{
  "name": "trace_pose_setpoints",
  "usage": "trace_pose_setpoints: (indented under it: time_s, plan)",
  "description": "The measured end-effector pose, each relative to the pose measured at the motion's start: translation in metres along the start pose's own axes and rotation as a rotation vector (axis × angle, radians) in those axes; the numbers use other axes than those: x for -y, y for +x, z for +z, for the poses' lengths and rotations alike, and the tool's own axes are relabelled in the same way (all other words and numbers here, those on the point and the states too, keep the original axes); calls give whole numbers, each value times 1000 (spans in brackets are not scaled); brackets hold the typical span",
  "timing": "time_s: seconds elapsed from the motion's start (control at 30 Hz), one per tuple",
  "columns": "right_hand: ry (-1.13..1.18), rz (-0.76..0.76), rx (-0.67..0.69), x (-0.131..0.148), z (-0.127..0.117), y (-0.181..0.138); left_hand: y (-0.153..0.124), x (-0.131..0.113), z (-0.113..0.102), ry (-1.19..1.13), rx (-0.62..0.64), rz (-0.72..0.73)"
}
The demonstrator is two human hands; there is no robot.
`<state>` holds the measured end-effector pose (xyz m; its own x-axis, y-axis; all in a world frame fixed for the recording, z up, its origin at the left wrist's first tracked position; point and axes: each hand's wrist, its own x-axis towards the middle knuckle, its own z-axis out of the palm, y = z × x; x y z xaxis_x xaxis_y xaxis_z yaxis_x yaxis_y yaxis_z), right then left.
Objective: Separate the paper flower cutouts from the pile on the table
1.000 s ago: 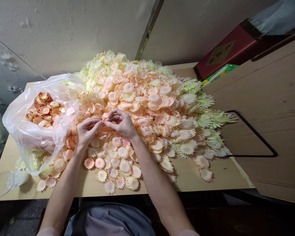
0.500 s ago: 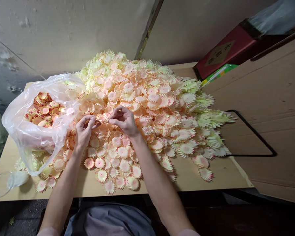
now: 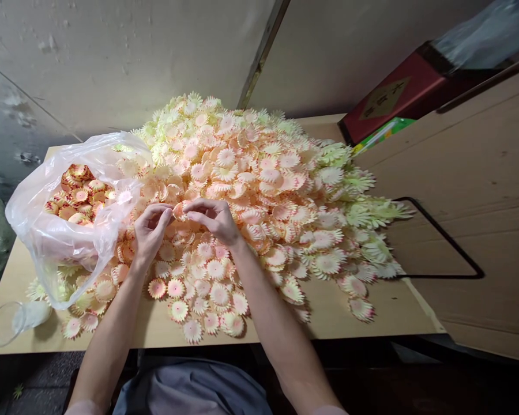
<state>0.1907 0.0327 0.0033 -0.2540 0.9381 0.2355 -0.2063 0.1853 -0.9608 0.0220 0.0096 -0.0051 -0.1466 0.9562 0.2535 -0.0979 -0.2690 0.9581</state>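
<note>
Between my two hands is a small peach-pink artificial flower piece (image 3: 180, 212) with a jagged rim. The fingertips of my left hand (image 3: 150, 229) are pinched together at its left edge. From the other side, my right hand (image 3: 216, 220) grips it between thumb and fingers. Below and behind them spreads a big pile of artificial flower heads (image 3: 251, 173), pale pink, cream and green with scalloped petals. A translucent plastic bag (image 3: 38, 213) lies open left of my left hand, with darker red-edged flower pieces (image 3: 80, 196) inside.
A clear glass (image 3: 6, 324) lies on its side at the table's (image 3: 320, 323) front left corner. Cardboard (image 3: 458, 219) with a black metal loop (image 3: 450, 225) stands on the right. Behind it sits a red box (image 3: 393, 92). A stained wall (image 3: 155, 57) borders the back.
My hands have come closer together, the right one moving left and slightly down. A peach flower piece now shows between the fingertips, where only a thin sliver was visible before.
</note>
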Motion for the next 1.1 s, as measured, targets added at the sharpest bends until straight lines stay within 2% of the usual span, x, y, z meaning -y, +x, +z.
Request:
trace_pose_setpoints:
  time_s: [0.13,0.27,0.43,0.6,0.7,0.87,1.1]
  plan:
    - [-29,43,-82,-4,4,2,-1,0,1,71,68,58]
    - [-66,36,-142,-11,3,5,-1,2,1,89,55,58]
    - [-143,12,-94,-12,0,4,-1,-1,2,54,56,4]
    - [-159,47,-54,-8,2,2,-3,-5,5,121,126,53]
    - [-103,79,-81,-12,2,4,-3,-5,5,119,136,55]
    - [-13,102,-39,-14,-2,5,-2,0,3,49,93,-59]
    - [76,95,26,-4,0,4,-1,11,1,-146,39,-148]
